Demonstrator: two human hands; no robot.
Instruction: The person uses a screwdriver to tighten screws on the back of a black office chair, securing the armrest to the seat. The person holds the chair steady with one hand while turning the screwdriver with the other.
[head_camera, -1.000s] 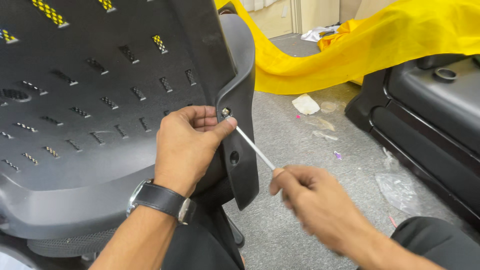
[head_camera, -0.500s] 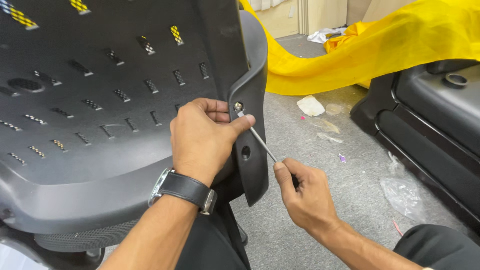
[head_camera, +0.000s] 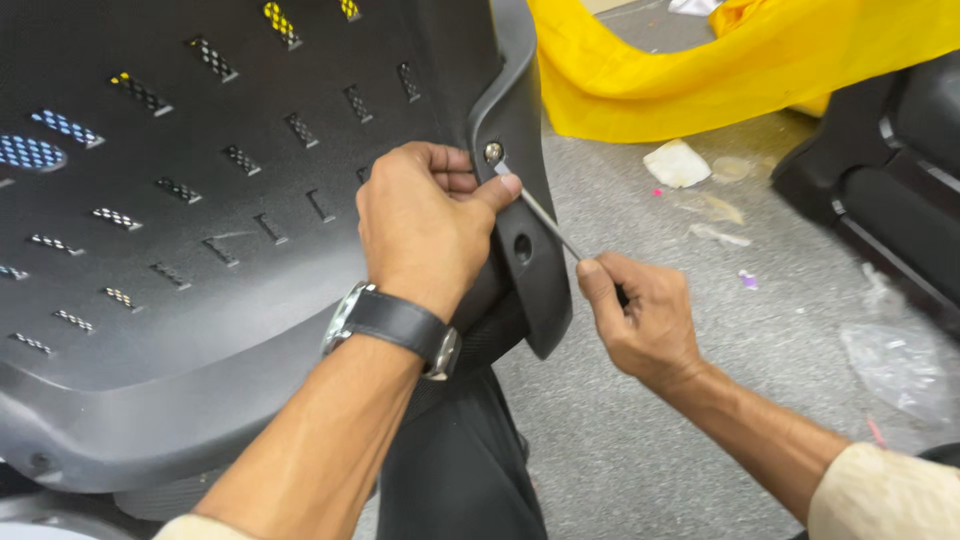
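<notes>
A big black plastic chair shell (head_camera: 200, 260) with rows of slots fills the left of the head view. A silver bolt (head_camera: 493, 152) sits in its right edge bracket, above an empty round hole (head_camera: 522, 247). My left hand (head_camera: 425, 225), with a black wristwatch (head_camera: 395, 325), grips that edge, thumb beside the bolt. My right hand (head_camera: 645, 315) holds a thin metal hex key (head_camera: 540, 210), whose tip is set in the bolt.
Yellow cloth (head_camera: 740, 60) lies across the floor at the back. Black chair parts (head_camera: 880, 190) stand at the right. Paper scraps (head_camera: 678, 163) and a clear plastic bag (head_camera: 895, 365) litter the grey carpet. Black fabric (head_camera: 460, 460) hangs under the shell.
The view has shifted, so the shell edge and both hands sit closer together. My right hand has moved up toward the bolt along the key; the left hand keeps its grip.
</notes>
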